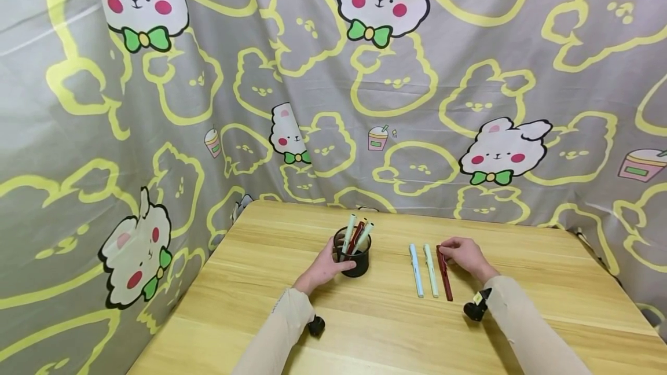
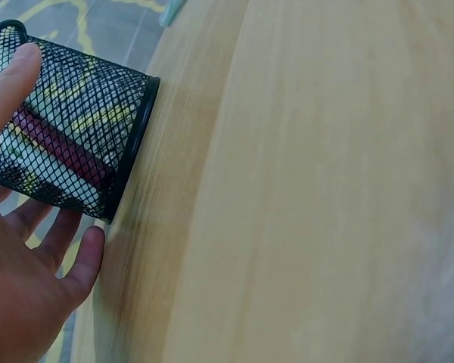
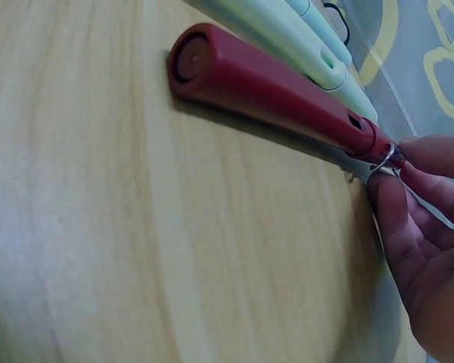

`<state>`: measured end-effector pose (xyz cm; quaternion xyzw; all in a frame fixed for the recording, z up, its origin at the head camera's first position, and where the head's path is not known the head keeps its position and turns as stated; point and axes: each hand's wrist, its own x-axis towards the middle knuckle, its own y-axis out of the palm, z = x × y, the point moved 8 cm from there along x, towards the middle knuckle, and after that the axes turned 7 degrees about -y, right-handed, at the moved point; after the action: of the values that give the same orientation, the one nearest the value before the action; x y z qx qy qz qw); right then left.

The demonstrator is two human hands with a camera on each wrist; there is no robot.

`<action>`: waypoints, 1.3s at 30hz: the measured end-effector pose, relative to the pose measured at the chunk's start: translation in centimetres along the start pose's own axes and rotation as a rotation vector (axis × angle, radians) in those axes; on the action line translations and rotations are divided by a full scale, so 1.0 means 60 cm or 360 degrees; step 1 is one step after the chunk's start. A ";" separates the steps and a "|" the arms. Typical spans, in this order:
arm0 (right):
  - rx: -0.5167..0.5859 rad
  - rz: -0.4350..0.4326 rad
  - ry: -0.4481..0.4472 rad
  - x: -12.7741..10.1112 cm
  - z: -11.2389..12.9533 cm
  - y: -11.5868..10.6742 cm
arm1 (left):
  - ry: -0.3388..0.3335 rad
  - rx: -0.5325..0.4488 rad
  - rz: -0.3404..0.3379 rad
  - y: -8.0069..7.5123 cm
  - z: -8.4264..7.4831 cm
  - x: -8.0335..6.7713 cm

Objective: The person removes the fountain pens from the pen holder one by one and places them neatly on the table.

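Note:
A black mesh pen cup [image 1: 354, 256] stands on the wooden table [image 1: 365, 328], with a few pens [image 1: 356, 235] sticking out of it. My left hand [image 1: 324, 268] curls around its left side, thumb [image 2: 7, 79] on the mesh [image 2: 76, 128]. Three pens lie side by side to the right: a light blue pen [image 1: 416, 270], a pale green pen [image 1: 431, 271] and a dark red pen [image 1: 444, 274]. My right hand [image 1: 465, 254] pinches the far end of the dark red pen [image 3: 272, 94], which lies flat on the table. The pale green pen [image 3: 303, 45] lies just beyond it.
A grey cloth [image 1: 333, 85] printed with rabbits hangs behind and to the left of the table. Bare wood lies between the cup and the pens and along the near edge.

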<state>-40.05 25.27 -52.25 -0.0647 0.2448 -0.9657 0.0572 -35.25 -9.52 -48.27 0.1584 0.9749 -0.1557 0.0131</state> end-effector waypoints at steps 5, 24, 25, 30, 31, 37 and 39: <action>-0.0006 0.0000 0.0008 0.001 0.000 0.001 | -0.0005 0.0003 0.0002 0.001 0.001 0.000; -0.0063 0.0025 0.0010 0.000 0.002 0.003 | 0.0031 -0.0005 0.0009 0.004 0.001 0.002; -0.0073 0.0033 0.0004 0.000 0.002 0.003 | 0.0037 -0.0003 0.0008 0.004 0.002 0.003; -0.0080 0.0053 -0.0009 0.003 0.002 0.004 | 0.0023 -0.0011 -0.0022 0.002 0.033 0.024; -0.0089 0.0071 -0.0026 0.004 0.003 0.005 | 0.0014 -0.0008 -0.0030 0.001 0.040 0.028; -0.0146 0.0168 -0.0109 0.004 0.015 0.011 | 0.0003 0.0020 -0.0044 0.001 0.053 0.034; -0.0160 0.0185 -0.0116 0.004 0.018 0.012 | 0.0012 0.0016 -0.0039 0.001 0.052 0.034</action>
<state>-40.05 24.11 -51.64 -0.0884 0.2940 -0.9443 0.1188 -37.22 -9.81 -51.43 0.1472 0.9760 -0.1603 0.0066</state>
